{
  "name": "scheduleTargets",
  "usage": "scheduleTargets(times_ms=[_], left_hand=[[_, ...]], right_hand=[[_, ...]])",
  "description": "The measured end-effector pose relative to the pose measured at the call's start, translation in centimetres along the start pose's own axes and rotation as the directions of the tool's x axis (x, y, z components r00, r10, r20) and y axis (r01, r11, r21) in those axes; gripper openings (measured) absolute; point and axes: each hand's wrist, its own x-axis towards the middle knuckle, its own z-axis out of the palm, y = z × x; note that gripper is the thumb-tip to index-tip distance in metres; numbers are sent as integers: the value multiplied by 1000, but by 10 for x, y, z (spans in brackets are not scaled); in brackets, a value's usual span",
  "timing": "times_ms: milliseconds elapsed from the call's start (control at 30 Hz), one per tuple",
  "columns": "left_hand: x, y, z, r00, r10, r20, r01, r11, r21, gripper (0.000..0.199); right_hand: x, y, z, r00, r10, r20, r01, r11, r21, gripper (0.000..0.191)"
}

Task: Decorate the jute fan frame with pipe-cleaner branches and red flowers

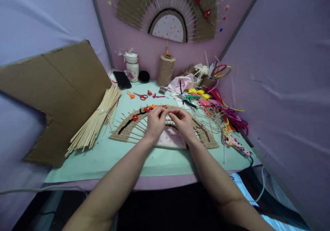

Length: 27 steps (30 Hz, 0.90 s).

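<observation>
A fan-shaped panel of woven twine and sticks (125, 133) lies on the table below my hands. Red flowers (135, 118), an orange one and a dark branch-like strip (124, 126) decorate its left side. Over the fan's upper middle, my left hand (156, 123) and my right hand (183, 121) meet with their fingertips pinched. A tiny bit of red shows between them, too small to name. Both hands partly cover the fan and its pink-dotted white centre (168, 138).
A bundle of sticks (95, 121) and bent cardboard (59, 86) are at left. Behind stand a bottle (132, 67) and a twine spool (165, 71); small scissors (141, 96) lie nearer. Pliers (188, 100), pipe cleaners (232, 116) and a patterned glue gun (235, 143) are at right.
</observation>
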Motion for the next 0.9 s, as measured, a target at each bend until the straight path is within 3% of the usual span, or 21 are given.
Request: scheduleTargets(times_ms=[100,333,667,900], left_hand=[[-1,2,1,998,42,-37,-42,999,-10,17],[-2,2,2,1000,-10,-27,9,999,-33,17],[-2,3,1,999,-36,-1,36,999,21,21],[5,1,-2,979,-170,111,181,978,-99,19]], right_hand=[[0,0,1,998,55,-14,-54,996,65,14],[-1,-2,1,998,38,-55,-34,996,85,11],[-3,2,1,994,-72,-77,67,996,-65,9],[-4,3,-5,978,-210,15,207,948,-241,10]])
